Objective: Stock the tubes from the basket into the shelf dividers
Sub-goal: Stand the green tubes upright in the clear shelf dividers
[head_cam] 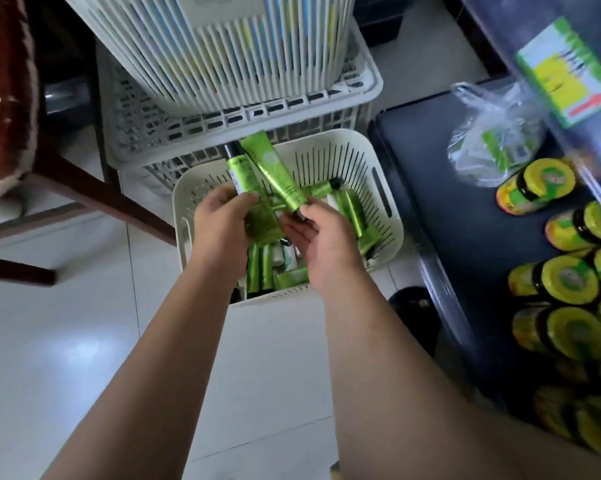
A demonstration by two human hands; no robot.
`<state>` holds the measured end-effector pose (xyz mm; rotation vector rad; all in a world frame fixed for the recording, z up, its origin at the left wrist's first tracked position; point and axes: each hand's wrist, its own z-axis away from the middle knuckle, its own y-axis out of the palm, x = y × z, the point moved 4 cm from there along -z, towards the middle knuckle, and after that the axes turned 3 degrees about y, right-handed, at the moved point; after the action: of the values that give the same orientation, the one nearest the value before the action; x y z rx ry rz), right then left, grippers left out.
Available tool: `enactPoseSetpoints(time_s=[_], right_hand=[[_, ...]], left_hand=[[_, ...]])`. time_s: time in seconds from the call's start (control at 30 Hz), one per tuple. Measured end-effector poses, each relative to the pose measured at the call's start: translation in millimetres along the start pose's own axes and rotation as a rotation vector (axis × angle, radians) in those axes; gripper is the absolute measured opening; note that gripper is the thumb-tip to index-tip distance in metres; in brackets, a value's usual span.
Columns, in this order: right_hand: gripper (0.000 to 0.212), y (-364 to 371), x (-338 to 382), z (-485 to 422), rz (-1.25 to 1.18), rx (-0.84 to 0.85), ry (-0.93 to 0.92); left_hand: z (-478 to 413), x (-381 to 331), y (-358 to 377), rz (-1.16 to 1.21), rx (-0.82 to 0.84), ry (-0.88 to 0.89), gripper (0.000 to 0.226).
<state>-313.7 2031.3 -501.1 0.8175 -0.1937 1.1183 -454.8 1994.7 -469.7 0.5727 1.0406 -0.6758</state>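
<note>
A white slotted basket (378, 188) stands on the floor and holds several green tubes (356, 216) with black caps. Over it, my left hand (221, 220) grips a small bunch of green tubes (240, 168) that stick up past the basket's far rim. My right hand (314, 233) pinches the black-capped end of one green tube (275, 171), which slants up to the left across the bunch. More tubes lie under my hands, partly hidden. The dark shelf (465, 209) runs along the right; no dividers show.
Larger white crates (243, 112) are stacked just behind the basket. On the shelf stand several yellow-lidded jars (569, 278), a clear plastic bag (493, 133) and a green-yellow box (569, 71). A dark wooden chair frame (94, 192) stands at left on the white tile floor.
</note>
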Motion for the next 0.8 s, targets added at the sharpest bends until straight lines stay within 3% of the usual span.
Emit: enactPoseSetpoints(time_s=[0.2, 0.33, 0.53, 0.7, 0.8], right_hand=[[0.028, 5, 51, 60, 0.096, 0.101, -0.108], [0.014, -2, 91, 101, 0.138, 0.105, -0.168], [0.012, -34, 121, 167, 0.121, 0.038, -0.238], [0.008, -56, 148, 221, 0.03, -0.057, -0.324], [0.011, -68, 177, 260, -0.071, -0.078, -0.449]], left_hand=[[54, -57, 28, 0.049, 0.128, 0.118, 0.015], [101, -99, 44, -0.011, 0.201, 0.265, 0.024], [160, -132, 86, -0.181, 0.356, 0.49, 0.023], [202, -133, 139, -0.218, 0.525, 0.542, 0.029], [233, -131, 172, -0.145, 0.631, 0.505, 0.02]])
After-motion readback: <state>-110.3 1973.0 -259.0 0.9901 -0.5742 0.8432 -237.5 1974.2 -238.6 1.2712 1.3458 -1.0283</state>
